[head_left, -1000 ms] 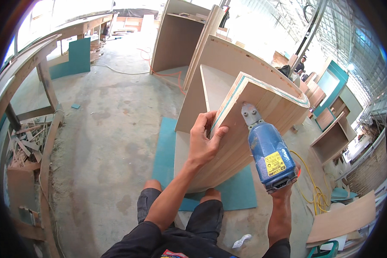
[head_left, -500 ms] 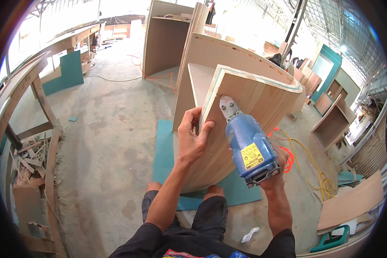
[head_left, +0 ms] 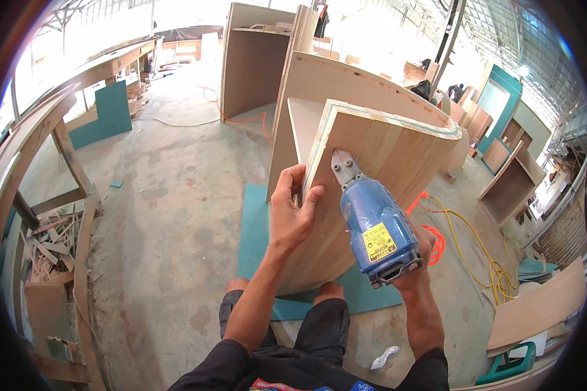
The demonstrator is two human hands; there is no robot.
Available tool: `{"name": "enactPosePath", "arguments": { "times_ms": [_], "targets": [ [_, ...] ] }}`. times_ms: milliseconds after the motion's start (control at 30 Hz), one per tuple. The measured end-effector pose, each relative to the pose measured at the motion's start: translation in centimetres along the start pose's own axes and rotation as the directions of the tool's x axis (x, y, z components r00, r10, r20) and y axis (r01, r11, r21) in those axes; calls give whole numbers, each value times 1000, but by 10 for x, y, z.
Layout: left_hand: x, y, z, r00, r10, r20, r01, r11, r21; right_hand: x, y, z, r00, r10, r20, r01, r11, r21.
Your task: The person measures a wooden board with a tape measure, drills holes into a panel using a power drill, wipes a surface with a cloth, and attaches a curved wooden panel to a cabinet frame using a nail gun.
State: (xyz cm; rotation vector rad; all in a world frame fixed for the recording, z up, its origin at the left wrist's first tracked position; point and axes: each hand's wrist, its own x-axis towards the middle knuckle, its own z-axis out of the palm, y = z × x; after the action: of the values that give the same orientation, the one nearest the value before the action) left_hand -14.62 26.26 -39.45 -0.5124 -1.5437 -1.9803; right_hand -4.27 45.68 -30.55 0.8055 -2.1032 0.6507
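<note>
A curved wooden cabinet [head_left: 398,146] faced with narrow vertical strips stands upright in front of me. My left hand [head_left: 293,212] is closed round its left edge, thumb on the strip face and fingers behind. A blue air nail gun [head_left: 378,225] with a yellow label is in my right hand [head_left: 419,257], whose fingers are mostly hidden behind its body. The gun's metal nose is at the strips near the upper left edge, a little above and right of my left thumb; whether it touches cannot be made out.
A teal board [head_left: 372,296] lies under the cabinet. Orange and yellow hoses [head_left: 496,280] coil on the floor at right. A wooden workbench frame [head_left: 62,146] stands left, above scrap wood [head_left: 52,247]. An open cabinet [head_left: 257,72] stands behind; a plywood sheet [head_left: 541,306] leans lower right.
The nail gun's nose has shifted slightly down the strip face. My left hand keeps its hold on the edge, and the view has turned a little.
</note>
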Motion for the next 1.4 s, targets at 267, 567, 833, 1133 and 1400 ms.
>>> {"name": "enactPosePath", "arguments": {
  "times_ms": [267,567,833,1133,1400],
  "targets": [
    [1,-3,-6,1000,21,-15,-21,998,-54,-1,-5,6,999,41,-2,-41,999,20],
    [1,3,-4,999,11,33,-10,999,-32,-5,2,-4,999,54,-5,-53,998,40],
    [1,4,-3,1000,-5,16,6,996,-84,-8,12,-12,998,62,5,-62,998,21],
    [-11,-4,3,996,53,-68,-55,998,-34,-82,69,-6,1000,6,-27,-6,1000,-17],
    [-70,-67,-22,968,222,-122,-182,945,272,-108,84,4,973,181,141,-212,942,259]
  ]
}}
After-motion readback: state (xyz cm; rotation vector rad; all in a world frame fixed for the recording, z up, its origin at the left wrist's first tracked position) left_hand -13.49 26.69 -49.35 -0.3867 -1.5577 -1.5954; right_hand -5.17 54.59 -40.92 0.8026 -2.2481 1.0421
